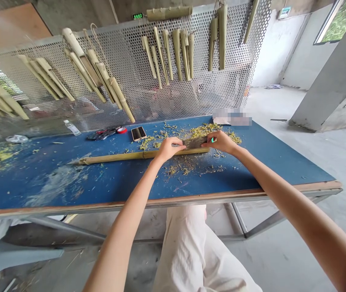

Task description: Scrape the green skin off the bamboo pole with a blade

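A long bamboo stalk point(121, 156) lies lengthwise on the blue table point(69, 186). A flat metal blade point(195, 142) rests across its right end. My left hand point(167, 148) is closed on the blade's left end, over the stalk. The blade's right end, where a bit of green handle shows, is gripped by my right hand point(221, 142). Yellow-green bamboo shavings point(188, 168) are scattered around both hands.
A phone point(138, 133), red tape roll point(121, 130), dark tools point(101, 134) and a small bottle point(71, 127) lie at the table's back. Behind stands a perforated metal screen point(130, 81) hung with several cut bamboo pieces. My legs are under the table's front edge.
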{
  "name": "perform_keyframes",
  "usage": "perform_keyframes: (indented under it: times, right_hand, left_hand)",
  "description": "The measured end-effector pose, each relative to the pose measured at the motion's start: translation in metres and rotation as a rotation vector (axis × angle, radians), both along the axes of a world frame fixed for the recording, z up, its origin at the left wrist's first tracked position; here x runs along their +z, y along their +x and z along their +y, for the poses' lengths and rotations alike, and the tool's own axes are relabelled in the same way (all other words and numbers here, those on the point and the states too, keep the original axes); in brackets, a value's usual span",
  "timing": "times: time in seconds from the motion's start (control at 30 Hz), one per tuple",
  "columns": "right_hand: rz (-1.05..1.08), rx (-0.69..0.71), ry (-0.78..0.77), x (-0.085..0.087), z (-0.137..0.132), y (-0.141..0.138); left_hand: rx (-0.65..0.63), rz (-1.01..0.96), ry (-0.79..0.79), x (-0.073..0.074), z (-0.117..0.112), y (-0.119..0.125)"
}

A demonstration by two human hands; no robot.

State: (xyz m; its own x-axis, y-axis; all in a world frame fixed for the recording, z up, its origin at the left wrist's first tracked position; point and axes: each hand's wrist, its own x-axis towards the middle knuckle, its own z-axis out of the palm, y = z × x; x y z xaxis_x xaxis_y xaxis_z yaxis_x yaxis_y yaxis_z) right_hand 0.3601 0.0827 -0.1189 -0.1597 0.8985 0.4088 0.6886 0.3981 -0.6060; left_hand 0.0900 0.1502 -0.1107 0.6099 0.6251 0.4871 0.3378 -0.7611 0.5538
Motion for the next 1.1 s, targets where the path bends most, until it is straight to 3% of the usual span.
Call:
perform_keyframes:
  times: [0.17, 0.33, 0.53, 0.77, 1.1]
  right_hand:
    - [-0.069, -0.089, 0.044, 0.001, -0.006, -0.014]
    - [-0.121, -0.072, 0.091, -0.002, -0.006, -0.017]
    - [-0.151, -0.027, 0.178, -0.006, -0.001, -0.018]
    - [-0.133, 0.051, 0.116, -0.006, 0.005, -0.004]
    - [-0.185, 0.037, 0.175, -0.005, -0.001, -0.020]
  left_hand:
    - [0.014, 0.051, -0.112, 0.007, 0.001, -0.007]
    - [-0.014, 0.109, -0.262, 0.006, 0.008, -0.015]
    - [-0.020, 0.118, -0.255, -0.002, 0.018, -0.020]
    - [-0.033, 0.029, -0.331, -0.003, 0.016, -0.017]
    - [-0.081, 0.087, -0.313, -0.002, 0.016, -0.019]
